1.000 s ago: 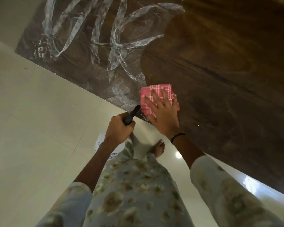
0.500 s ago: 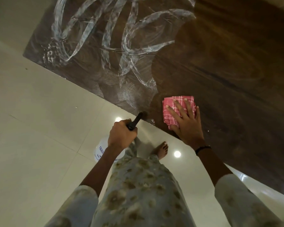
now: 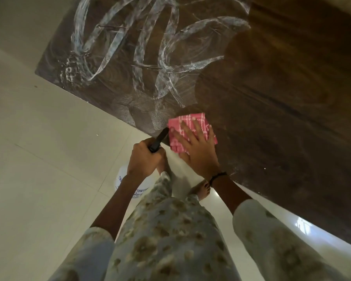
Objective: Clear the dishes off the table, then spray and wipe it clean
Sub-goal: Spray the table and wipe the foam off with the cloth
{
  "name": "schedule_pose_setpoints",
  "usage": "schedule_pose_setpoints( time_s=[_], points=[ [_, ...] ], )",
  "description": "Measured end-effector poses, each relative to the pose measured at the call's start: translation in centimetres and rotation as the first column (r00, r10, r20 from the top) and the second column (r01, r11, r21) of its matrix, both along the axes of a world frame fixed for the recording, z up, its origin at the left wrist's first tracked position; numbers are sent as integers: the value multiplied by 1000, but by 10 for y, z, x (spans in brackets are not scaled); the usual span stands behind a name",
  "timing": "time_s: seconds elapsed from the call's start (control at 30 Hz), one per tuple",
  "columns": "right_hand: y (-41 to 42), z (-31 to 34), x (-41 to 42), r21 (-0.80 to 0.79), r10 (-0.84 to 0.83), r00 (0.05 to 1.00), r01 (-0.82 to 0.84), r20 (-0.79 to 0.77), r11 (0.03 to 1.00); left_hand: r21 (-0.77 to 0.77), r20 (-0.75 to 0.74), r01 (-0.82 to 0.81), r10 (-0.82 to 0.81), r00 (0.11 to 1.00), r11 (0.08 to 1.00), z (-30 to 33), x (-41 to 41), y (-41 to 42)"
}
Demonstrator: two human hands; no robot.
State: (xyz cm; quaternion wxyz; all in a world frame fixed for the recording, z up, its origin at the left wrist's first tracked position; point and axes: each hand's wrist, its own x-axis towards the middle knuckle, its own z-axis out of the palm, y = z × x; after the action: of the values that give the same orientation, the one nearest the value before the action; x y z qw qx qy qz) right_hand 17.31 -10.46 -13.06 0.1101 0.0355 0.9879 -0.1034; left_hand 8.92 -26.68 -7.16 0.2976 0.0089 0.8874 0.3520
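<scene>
A dark wooden table (image 3: 282,110) fills the upper right, and white foamy smears (image 3: 142,47) cover its left part. My right hand (image 3: 195,147) presses flat, fingers straight, on a folded pink checked cloth (image 3: 193,123) at the table's near edge. My left hand (image 3: 144,159) grips the black head of a spray bottle (image 3: 157,140) beside the table edge. The bottle's white body (image 3: 123,179) hangs below my wrist, mostly hidden by my arm.
A pale tiled floor (image 3: 49,159) lies left of and below the table. My bare feet (image 3: 200,189) stand close to the table edge. My patterned clothing fills the bottom of the view.
My right hand slid the cloth right along the table's near edge, then back left beside the spray bottle. My left hand kept holding the bottle.
</scene>
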Motion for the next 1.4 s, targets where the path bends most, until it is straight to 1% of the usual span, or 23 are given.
schedule_pose_setpoints(
  time_s=[0.07,0.13,0.17,0.2,0.27,0.33,0.4,0.47,0.53,0.67,0.73,0.8,0.87,0.97,1.03,1.17,1.27,1.33,1.4],
  points=[
    [8,-2,23,-4,140,990,-140,-12,990,16,6,-5,5,1000,1000,4,-4,-2],
    [26,-1,42,8,195,980,-195,-29,981,16,15,0,0,1000,1000,6,-9,-5],
    [35,0,46,22,174,985,-174,-19,985,17,22,3,-4,1000,1000,7,-13,-6],
    [42,2,46,34,119,993,-119,2,992,16,31,3,-4,1000,1000,8,-16,-7],
    [49,3,30,55,-37,998,34,48,998,13,42,-1,1,999,1000,10,-23,-10],
    [47,4,1,64,-164,985,160,55,985,17,40,2,-3,999,1000,11,-30,-11],
    [37,5,-32,35,-210,977,209,45,977,19,36,8,-9,999,1000,11,-35,-12],
    [18,5,-58,8,-185,983,184,25,983,20,28,8,-9,1000,1000,9,-40,-14],
    [-4,4,-69,13,-117,993,117,5,993,20,28,15,-15,999,1000,8,-44,-15],
    [-23,0,-40,-38,53,998,-54,-26,998,39,42,20,-22,999,999,11,-53,-18],
    [-9,-2,-20,-35,80,996,-81,-42,996,43,42,10,-11,999,999,11,-56,-19],
    [10,-1,-11,-2,42,999,-42,-28,999,42,35,11,-12,999,999,12,-58,-21],
    [20,1,-19,9,-48,999,48,2,999,46,23,12,-13,1000,999,13,-61,-22],
    [6,3,-54,15,-212,977,212,21,977,43,14,24,-25,1000,999,11,-68,-25],
    [-11,4,-83,-2,-247,969,247,12,969,42,17,17,-17,1000,999,8,-70,-27],
    [-48,5,-111,-78,-130,991,129,-11,989,32,22,2,-3,1000,999,8,-74,-27],
    [-65,1,-89,-102,3,1000,-5,-19,995,37,36,4,-5,999,999,9,-77,-25],
    [-58,-1,-65,-108,94,995,-95,-16,990,34,61,12,-14,998,999,10,-79,-24],
    [-40,-2,-44,-103,114,993,-117,-31,988,32,60,23,-25,998,999,11,-81,-22]
  ],
)
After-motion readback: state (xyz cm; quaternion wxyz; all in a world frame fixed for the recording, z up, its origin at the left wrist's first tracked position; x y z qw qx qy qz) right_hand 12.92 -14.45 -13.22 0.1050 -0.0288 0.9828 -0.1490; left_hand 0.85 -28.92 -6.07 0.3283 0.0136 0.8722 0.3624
